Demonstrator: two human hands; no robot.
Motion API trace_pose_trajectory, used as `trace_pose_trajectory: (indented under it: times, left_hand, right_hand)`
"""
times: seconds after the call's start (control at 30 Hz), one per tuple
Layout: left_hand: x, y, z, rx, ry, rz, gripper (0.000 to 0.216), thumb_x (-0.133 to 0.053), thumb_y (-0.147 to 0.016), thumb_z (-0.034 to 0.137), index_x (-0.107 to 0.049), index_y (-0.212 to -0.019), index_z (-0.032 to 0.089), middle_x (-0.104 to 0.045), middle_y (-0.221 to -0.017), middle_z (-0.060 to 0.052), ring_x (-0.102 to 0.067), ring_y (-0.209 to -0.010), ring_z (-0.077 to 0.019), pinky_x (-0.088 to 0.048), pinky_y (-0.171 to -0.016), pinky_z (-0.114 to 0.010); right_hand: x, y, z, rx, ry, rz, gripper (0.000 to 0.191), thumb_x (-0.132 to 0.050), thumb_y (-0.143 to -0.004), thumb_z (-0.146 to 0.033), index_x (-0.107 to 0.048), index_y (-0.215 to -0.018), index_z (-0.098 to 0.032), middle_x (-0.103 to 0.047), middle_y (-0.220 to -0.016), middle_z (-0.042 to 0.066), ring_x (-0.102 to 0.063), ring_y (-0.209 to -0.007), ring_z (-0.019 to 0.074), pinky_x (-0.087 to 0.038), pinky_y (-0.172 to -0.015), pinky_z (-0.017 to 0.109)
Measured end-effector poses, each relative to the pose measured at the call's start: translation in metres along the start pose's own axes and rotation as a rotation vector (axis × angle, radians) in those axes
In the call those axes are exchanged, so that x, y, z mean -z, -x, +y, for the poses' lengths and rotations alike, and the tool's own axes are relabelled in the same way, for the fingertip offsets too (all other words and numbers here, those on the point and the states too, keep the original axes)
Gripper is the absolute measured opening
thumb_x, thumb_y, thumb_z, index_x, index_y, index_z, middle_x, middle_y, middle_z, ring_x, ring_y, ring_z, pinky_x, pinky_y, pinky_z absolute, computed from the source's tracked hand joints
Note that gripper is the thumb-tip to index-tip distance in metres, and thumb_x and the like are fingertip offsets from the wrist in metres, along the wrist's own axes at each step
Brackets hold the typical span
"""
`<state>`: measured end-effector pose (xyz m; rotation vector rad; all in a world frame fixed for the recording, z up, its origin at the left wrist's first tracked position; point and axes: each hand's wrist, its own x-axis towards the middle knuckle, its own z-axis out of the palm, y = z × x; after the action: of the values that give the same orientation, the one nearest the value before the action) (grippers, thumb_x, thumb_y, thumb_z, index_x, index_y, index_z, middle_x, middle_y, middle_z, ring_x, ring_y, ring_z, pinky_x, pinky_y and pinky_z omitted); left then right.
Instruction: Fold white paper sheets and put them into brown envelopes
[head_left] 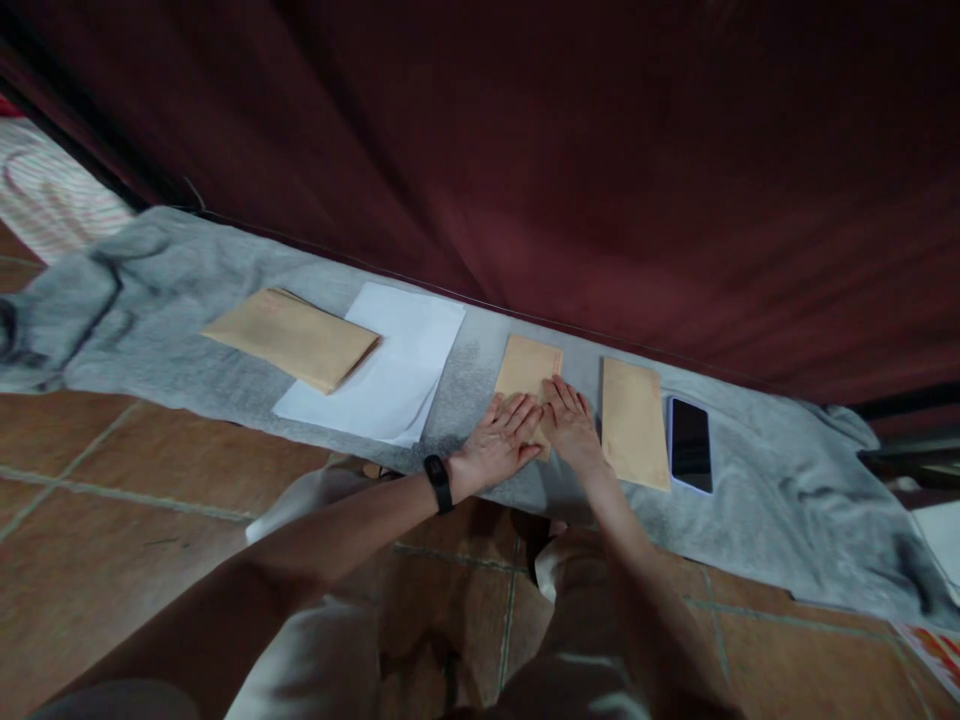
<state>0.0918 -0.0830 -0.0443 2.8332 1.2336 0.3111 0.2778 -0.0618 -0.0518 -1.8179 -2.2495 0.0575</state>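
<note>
My left hand [501, 437] and my right hand [571, 425] lie side by side, fingers stretched flat, pressing down on a brown envelope [528, 364] on a grey cloth [172, 300]. Only the envelope's far half shows beyond my fingers. A black band sits on my left wrist. Just right of my right hand lies a second brown envelope [634, 420]. To the left rests a stack of brown envelopes [292, 337], partly on top of white paper sheets [394, 375].
A dark phone [690, 444] lies face up right of the second envelope. A dark red curtain [600, 170] hangs behind the cloth. Brown floor tiles [112, 520] run along the near side. My knees are below the hands.
</note>
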Motion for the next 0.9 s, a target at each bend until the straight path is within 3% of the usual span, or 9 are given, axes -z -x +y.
trace_pose_trajectory:
  times: [0.33,0.47,0.63,0.9]
  left_hand:
    - [-0.003,-0.002,0.005,-0.051,-0.008,-0.024,0.051,-0.034,-0.106,0.039,-0.045,-0.151,0.019,-0.037,-0.163,-0.009,-0.030,-0.152,-0.0262,-0.022,-0.124,-0.050]
    - [0.002,-0.004,0.005,-0.092,0.021,-0.037,0.044,-0.037,-0.105,0.036,-0.055,-0.142,0.020,-0.048,-0.156,-0.009,-0.037,-0.148,-0.0257,-0.022,-0.123,-0.050]
    - [0.010,-0.001,0.003,-0.135,0.049,-0.053,0.037,-0.044,-0.103,0.034,-0.065,-0.128,0.019,-0.064,-0.137,-0.013,-0.050,-0.136,-0.0289,-0.016,-0.123,-0.060]
    - [0.009,0.010,-0.003,-0.255,0.148,-0.098,0.051,-0.039,-0.103,0.051,-0.053,-0.143,0.023,-0.051,-0.153,-0.009,-0.038,-0.147,-0.0254,-0.016,-0.125,-0.048]
  right_hand:
    - [0.001,-0.003,0.009,0.017,-0.093,0.030,0.049,-0.033,-0.102,-0.022,-0.048,-0.148,-0.013,-0.047,-0.156,0.014,-0.041,-0.145,0.0246,-0.032,-0.119,0.047]
    - [0.006,-0.012,0.003,0.052,-0.235,0.023,0.048,-0.032,-0.104,-0.026,-0.052,-0.146,-0.015,-0.051,-0.153,0.011,-0.043,-0.144,0.0221,-0.031,-0.122,0.047]
    - [0.010,-0.015,-0.015,0.190,-0.350,-0.094,0.047,-0.033,-0.106,-0.033,-0.051,-0.148,-0.026,-0.048,-0.156,0.003,-0.041,-0.146,0.0164,-0.033,-0.123,0.042]
    - [0.005,-0.013,-0.011,0.151,-0.172,-0.130,0.048,-0.032,-0.108,-0.036,-0.046,-0.152,-0.021,-0.033,-0.164,0.006,-0.029,-0.152,0.0185,-0.026,-0.126,0.043]
